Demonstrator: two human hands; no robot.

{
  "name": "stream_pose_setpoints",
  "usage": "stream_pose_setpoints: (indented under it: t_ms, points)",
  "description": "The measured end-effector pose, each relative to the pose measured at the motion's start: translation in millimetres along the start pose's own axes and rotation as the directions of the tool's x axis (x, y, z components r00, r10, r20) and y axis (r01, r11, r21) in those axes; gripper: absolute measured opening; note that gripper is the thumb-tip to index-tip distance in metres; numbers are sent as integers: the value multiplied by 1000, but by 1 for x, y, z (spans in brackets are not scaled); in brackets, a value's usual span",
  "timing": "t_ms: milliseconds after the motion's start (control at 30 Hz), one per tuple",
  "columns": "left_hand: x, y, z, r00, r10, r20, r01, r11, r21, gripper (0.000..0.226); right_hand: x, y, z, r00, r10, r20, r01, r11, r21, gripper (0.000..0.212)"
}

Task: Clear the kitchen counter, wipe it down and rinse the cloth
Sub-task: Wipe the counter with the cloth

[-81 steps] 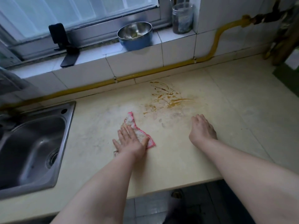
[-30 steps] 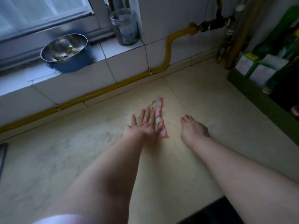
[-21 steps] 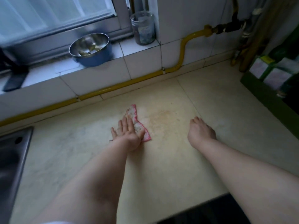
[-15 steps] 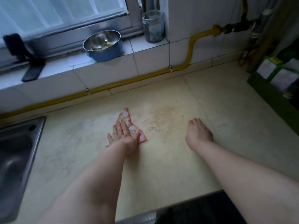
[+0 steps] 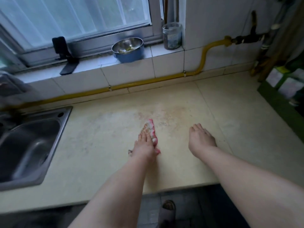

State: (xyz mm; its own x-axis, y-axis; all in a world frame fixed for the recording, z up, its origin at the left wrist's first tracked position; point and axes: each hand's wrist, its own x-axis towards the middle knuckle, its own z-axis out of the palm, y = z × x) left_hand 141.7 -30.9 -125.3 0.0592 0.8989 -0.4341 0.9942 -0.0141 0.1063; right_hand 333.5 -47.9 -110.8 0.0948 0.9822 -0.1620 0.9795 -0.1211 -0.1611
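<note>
Wiping looks underway: mid-frame, the left hand (image 5: 145, 145) presses flat, fingers spread, on the pink-edged cloth (image 5: 152, 131); the right hand (image 5: 199, 139) rests empty, loosely curled, on the counter (image 5: 98, 153). Next, I reckon, sweep the faint smear (image 5: 171, 112) above, then rinse at the sink (image 5: 28, 145), left

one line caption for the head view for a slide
Left hand presses a pink-edged cloth on the smeared counter; right hand rests beside it.

The left hand (image 5: 144, 145) presses a pink-edged cloth (image 5: 152, 131) flat on the counter (image 5: 98, 145); the right hand (image 5: 199, 139) rests nearby.
</note>
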Motion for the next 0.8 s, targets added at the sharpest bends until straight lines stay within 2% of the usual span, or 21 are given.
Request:
stream_pose_setpoints:
  t_ms: [67,100,167,200,267,300,333,367,400,433,500,533,567,600,667,733,800]
  points:
    - [-9,8,3,997,77,12,-77,997,-27,86,-6,0,-3,1000,-12,-13,12,1000,-20,48]
    - [-12,12,6,995,97,-10,-97,991,-94,78,-8,0,-5,1000,-17,-22,16,999,-30,46]
    - [-23,22,7,992,49,-120,-93,915,-393,49,-12,2,-9,999,-27,-33,25,999,-44,44]
    - [-28,28,3,988,-16,-156,-83,793,-603,37,-13,4,-11,999,-26,-37,25,999,-47,44]
    - [-31,36,-10,995,-66,-73,-37,438,-898,30,-15,8,-15,999,-21,-43,18,999,-51,43]
    - [-32,36,-18,999,-45,-6,7,274,-962,34,-16,11,-17,999,-18,-44,15,998,-56,42]
    - [-30,32,-23,999,-23,41,44,163,-986,37,-17,13,-18,999,-12,-46,10,998,-60,42]
    - [-27,26,-27,997,-29,66,69,130,-989,38,-17,15,-18,999,-6,-47,3,998,-63,42]
    - [-21,19,-28,993,-92,69,85,180,-980,38,-17,17,-18,999,4,-45,-7,998,-67,42]
    - [-11,9,-26,981,-189,38,98,322,-942,42,-17,19,-18,999,17,-38,-20,997,-70,43]
    - [-4,-3,-21,943,-320,-95,177,719,-672,57,-18,23,-15,999,47,-10,-48,996,-73,43]
    - [-6,0,-19,940,-284,-187,152,844,-515,61,-18,25,-13,998,58,6,-57,995,-77,43]
    - [-7,6,-15,955,-181,-235,75,914,-398,63,-18,26,-10,998,65,21,-63,995,-80,43]
    - [-8,15,-10,975,-45,-217,-23,952,-304,66,-17,27,-8,997,67,35,-64,994,-83,43]
    - [-11,38,10,979,196,-56,-202,971,-129,74,-16,27,-5,996,75,54,-71,994,-80,43]
    - [-14,52,30,942,329,62,-332,942,54,79,-12,26,-3,995,78,63,-73,994,-81,42]
    - [-9,52,38,921,385,55,-388,910,147,76,-6,26,-1,994,83,66,-77,994,-81,42]
